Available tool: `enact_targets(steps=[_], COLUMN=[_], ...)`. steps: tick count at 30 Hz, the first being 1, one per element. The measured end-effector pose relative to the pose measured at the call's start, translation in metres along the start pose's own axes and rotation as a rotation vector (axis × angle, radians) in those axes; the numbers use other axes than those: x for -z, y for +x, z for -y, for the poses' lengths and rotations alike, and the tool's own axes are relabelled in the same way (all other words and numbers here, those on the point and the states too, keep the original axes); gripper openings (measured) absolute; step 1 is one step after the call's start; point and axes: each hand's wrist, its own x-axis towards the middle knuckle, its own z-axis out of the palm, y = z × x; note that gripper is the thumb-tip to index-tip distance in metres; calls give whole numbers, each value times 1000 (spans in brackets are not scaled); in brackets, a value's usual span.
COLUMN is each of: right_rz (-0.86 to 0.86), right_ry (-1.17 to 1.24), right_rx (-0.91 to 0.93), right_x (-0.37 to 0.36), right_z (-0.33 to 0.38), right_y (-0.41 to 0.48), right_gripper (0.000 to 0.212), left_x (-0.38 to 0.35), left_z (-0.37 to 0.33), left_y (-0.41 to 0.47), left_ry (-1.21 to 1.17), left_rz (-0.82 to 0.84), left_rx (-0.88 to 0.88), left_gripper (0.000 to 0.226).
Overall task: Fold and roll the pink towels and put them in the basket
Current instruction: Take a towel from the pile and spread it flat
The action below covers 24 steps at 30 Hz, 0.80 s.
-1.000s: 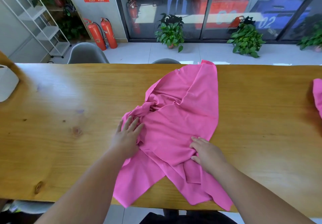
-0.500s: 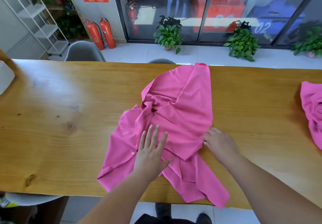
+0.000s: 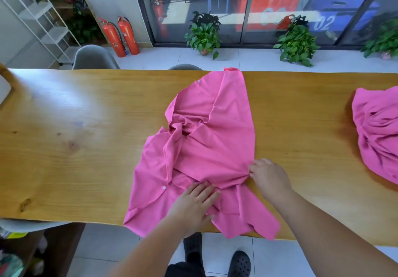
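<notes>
The left hand [image 3: 193, 201] is pressing flat on the crumpled pink cloth towel [image 3: 215, 147], the right hand [image 3: 269, 175] pinching its edge: folding is barely starting, nothing rolled.

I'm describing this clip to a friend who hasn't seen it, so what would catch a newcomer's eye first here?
A crumpled pink towel sprawls across the middle of the wooden table, its near edge hanging over the table's front. The left hand presses flat on it while the right hand pinches its right edge. A second pink towel lies bunched at the table's far right.
</notes>
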Motion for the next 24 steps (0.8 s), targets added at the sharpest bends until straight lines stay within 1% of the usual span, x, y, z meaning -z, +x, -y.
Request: enact_targets(steps=[2, 5, 8, 10, 11, 13, 14, 15, 17, 18, 20, 21, 24], right_rz=[-11, 27, 124, 211, 242, 250, 215, 169, 149, 180, 261, 289, 346], right_ry=[-27, -101, -214, -314, -347, -349, -319, -266, -79, 33, 211, 251, 245], right_rx=[22, 15, -52, -132, -168, -191, -165, -114, -21, -12, -53, -80, -162], right_x=[-3, 5, 18, 27, 28, 31, 29, 26, 19, 15, 11, 7, -1], right_z=[-2, -1, -3, -7, -9, -7, -3, 3, 21, 31, 52, 58, 63], right_y=[0, -4, -6, -6, -6, -6, -5, -3, -1, -1, -2, -2, -6], right_gripper=[14, 5, 30, 39, 42, 45, 45, 46, 53, 56, 69, 77, 96], left_x=[5, 13, 21, 29, 33, 44, 47, 48, 51, 52, 52, 52, 53], left_z=[20, 58, 95, 109, 112, 107, 101, 95, 80, 74, 66, 64, 69], left_y=[-14, -37, -61, -74, -78, -80, -77, -72, -59, -51, -37, -31, -18], left_ry=[49, 116, 176, 169, 168, 192, 213, 212, 140, 97, 29, 3, -96], left_rz=[-22, -40, 48, 108, 104, 32, -11, -51, -118, -146, -164, -154, -108], left_rx=[23, 140, 293, 385, 418, 443, 444, 448, 465, 462, 464, 469, 494], left_gripper=[75, 80, 79, 78, 75, 60, 51, 49, 62, 69, 78, 80, 86])
